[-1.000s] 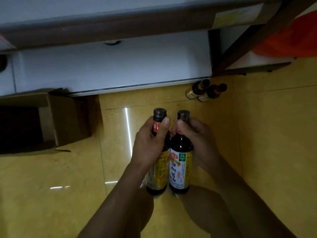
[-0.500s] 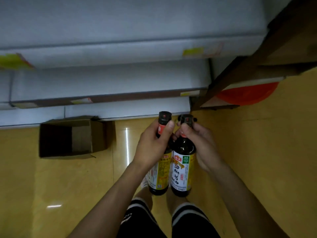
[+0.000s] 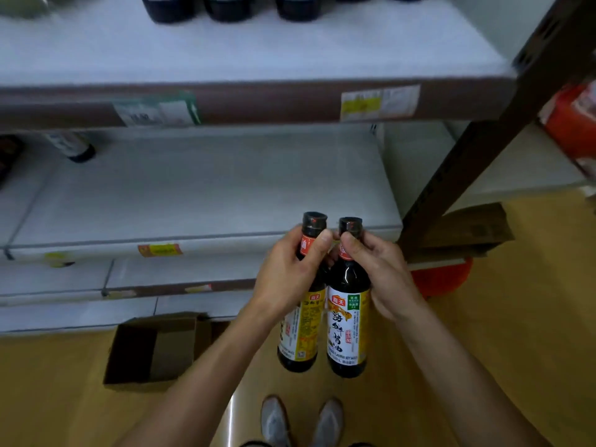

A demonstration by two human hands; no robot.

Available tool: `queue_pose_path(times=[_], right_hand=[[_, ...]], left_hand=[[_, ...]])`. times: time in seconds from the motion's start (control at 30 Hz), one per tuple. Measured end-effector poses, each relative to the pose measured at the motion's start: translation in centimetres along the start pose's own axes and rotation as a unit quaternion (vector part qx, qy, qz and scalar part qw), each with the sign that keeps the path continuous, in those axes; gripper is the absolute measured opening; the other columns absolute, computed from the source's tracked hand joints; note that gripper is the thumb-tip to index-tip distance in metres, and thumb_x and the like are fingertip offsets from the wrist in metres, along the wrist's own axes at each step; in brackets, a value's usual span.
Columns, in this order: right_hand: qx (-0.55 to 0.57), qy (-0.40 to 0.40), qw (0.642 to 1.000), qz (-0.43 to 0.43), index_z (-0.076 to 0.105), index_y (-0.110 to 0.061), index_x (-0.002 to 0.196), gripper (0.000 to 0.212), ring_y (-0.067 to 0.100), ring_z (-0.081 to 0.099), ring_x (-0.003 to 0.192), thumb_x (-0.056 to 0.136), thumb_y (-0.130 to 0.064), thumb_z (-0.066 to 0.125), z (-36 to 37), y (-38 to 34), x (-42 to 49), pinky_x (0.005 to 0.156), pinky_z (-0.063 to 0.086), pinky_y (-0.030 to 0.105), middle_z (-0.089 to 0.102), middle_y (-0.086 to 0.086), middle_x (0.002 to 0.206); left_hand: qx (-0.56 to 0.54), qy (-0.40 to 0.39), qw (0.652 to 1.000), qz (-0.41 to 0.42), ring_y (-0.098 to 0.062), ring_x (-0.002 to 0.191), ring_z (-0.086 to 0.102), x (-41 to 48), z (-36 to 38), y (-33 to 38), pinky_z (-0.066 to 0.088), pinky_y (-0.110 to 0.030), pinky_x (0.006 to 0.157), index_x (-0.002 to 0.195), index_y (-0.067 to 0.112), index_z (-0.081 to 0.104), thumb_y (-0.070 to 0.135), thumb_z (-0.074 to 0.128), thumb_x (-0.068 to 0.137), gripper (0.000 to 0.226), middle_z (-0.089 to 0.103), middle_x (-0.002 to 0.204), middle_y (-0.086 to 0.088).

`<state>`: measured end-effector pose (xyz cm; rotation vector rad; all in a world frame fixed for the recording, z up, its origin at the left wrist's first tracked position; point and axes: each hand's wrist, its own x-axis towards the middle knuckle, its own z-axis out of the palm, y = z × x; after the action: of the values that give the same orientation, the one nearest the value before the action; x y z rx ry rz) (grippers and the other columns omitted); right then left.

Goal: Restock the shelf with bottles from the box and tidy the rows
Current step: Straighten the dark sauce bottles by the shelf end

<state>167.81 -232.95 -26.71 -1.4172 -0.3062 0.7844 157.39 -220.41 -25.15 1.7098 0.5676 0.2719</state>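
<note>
Head view: the left hand (image 3: 283, 279) is clenching its fingers round the neck of the left bottle (image 3: 301, 333), the right hand (image 3: 383, 272) round the right bottle (image 3: 346, 324). Both are hanging upright, side by side.

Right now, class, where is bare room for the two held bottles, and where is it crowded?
Upper shelf: bare in front of its back row of bottles, the crowded strip. Middle shelf: bare between the lone bottle and brown upright.

Single head-worn wide-angle view; faces forward and down. Shelf (image 3: 206, 188) close ahead; floor (image 3: 516, 317) and shoes (image 3: 274, 421) at lower frame edge.
</note>
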Motion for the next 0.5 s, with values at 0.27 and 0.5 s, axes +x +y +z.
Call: queue_pose_path(times=[0.27,0.5], right_hand=[[-0.016,-0.035,0.994,-0.102,0.071,-0.004,0.114,0.040,0.036,0.071,0.104,0.088,-0.035,0.068,3.6,-9.4,-1.1,0.097,0.054,0.049,0.074,0.020,0.106],[-0.025,-0.048,0.982,-0.182,0.073,-0.010,0.109,0.031,0.031,0.072,0.101,0.090,-0.033,0.067,6.3,-15.1,-1.9,0.090,0.054,0.043,0.075,0.016,0.104]], left_hand=[[0.016,0.045,0.995,0.089,-0.007,0.082,0.074,-0.4,-4.3,8.8,0.062,-0.047,0.081,0.087,0.048,0.064,0.061,0.055,0.095,0.018,0.076,0.088,0.010],[0.026,0.064,0.985,0.159,-0.011,0.080,0.075,-0.8,-7.7,14.2,0.061,-0.051,0.078,0.094,0.035,0.067,0.067,0.054,0.089,0.036,0.077,0.085,0.007]])
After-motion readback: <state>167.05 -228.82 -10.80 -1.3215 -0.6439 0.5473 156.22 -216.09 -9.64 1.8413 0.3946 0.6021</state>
